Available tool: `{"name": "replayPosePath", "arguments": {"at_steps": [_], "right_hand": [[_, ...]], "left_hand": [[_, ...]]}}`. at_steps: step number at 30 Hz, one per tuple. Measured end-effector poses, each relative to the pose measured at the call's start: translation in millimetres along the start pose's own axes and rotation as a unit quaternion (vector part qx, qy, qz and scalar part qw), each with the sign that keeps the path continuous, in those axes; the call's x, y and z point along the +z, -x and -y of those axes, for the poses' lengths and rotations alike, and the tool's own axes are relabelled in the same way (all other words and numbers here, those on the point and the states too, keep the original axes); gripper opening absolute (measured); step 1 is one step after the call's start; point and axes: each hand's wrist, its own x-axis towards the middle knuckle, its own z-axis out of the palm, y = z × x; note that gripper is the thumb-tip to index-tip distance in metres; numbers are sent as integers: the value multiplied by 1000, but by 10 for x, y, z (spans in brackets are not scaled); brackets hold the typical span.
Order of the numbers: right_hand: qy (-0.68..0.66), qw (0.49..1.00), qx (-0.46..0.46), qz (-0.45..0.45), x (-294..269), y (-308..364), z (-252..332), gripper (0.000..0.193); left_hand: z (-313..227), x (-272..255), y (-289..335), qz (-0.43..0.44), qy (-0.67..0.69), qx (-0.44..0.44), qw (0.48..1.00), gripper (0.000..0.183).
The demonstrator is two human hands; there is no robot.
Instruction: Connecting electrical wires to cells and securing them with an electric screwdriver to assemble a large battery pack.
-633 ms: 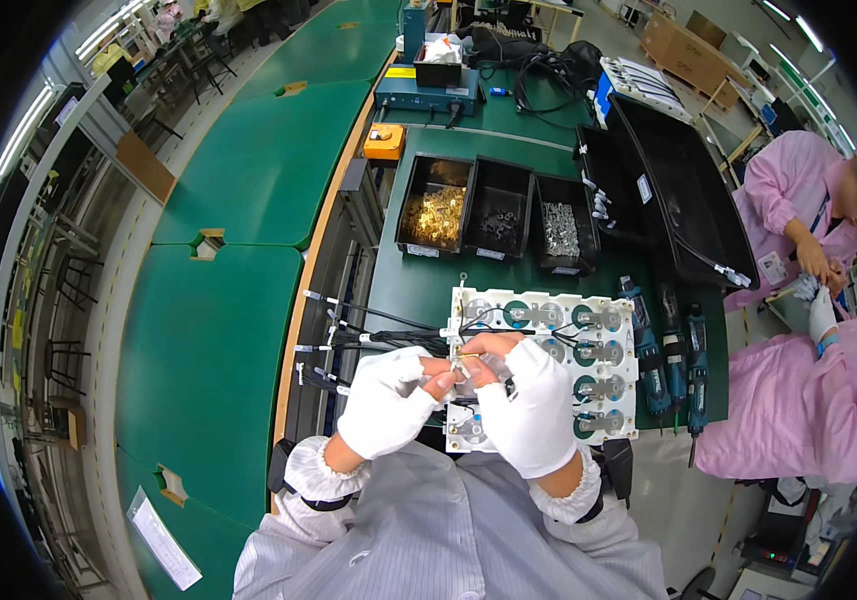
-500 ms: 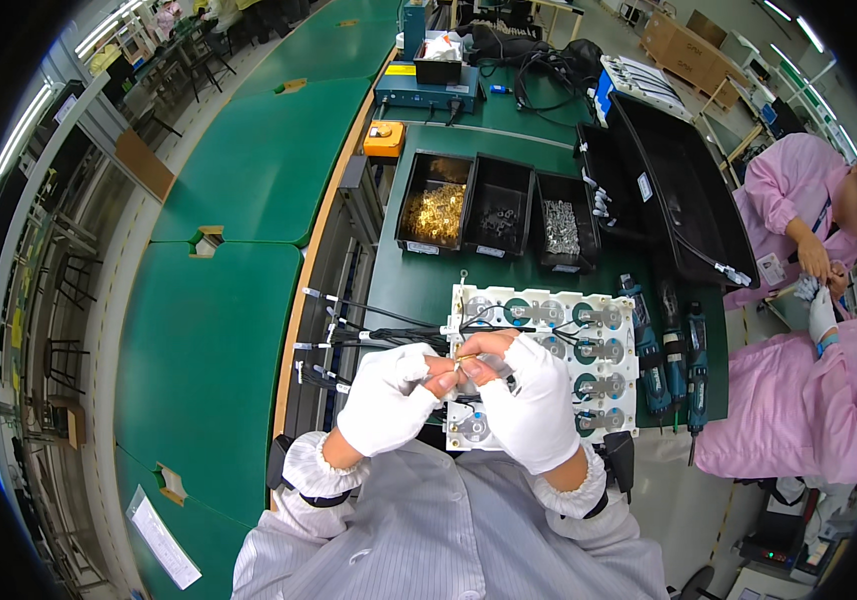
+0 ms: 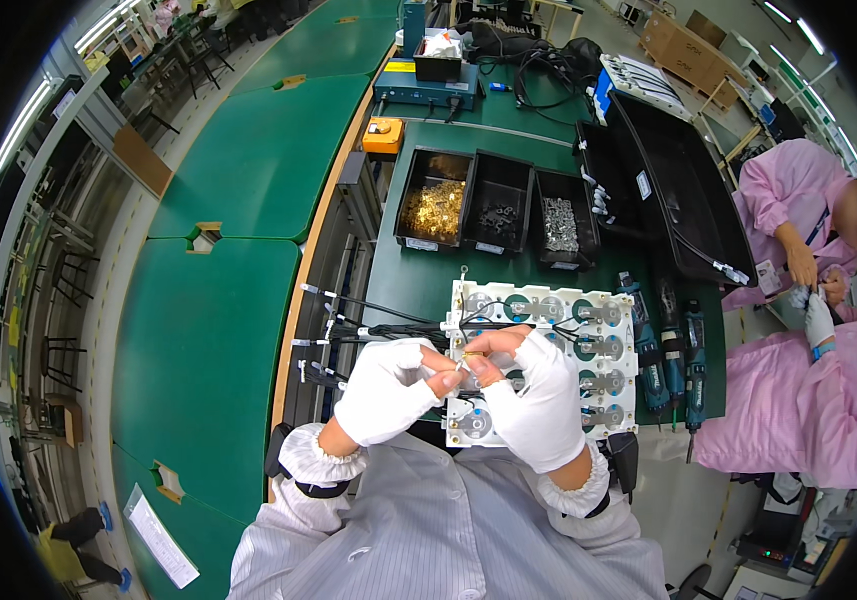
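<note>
My left hand point(image 3: 389, 392) and my right hand point(image 3: 534, 405), in white fingerless gloves, meet over the left side of a white plate-like frame point(image 3: 541, 437). Round clear and metal parts with black wires sit in this frame. Between the right thumb and forefinger is a small brass-coloured piece point(image 3: 474, 355). The left thumb and forefinger pinch a small pale end point(image 3: 461, 367), perhaps of a cable; the fingers partly hide it. A bundle of black cables point(image 3: 394, 330) with white-tagged ends runs leftward from the frame.
Beyond the frame stand black bins of brass-coloured parts point(image 3: 435, 212), dark small parts point(image 3: 497, 218) and silvery hardware point(image 3: 560, 225). Several teal-and-black power drivers point(image 3: 696, 365) lie to the right. A large open black case point(image 3: 684, 190) is behind them. Two co-workers in pink point(image 3: 789, 410) are at far right.
My fingertips have drawn slightly apart, and the brass-coloured piece shows more plainly in my right hand. Someone's dark-trousered legs have come into view at lower left.
</note>
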Motion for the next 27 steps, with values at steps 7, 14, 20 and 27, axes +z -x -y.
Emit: {"name": "replayPosePath", "arguments": {"at_steps": [7,14,20,27], "right_hand": [[56,997,-33,-33,38,0,2,12],[76,995,-51,-28,87,2,-59,11],[102,990,-67,68,47,-113,-26,8],[353,887,-143,261,-2,-118,8,6]], "left_hand": [[57,16,8,-34,9,-31,999,19],[117,66,2,-43,-31,-1,999,15],[-174,83,101,-60,-230,4,971,9],[-210,33,371,-41,-327,4,944,6]]}}
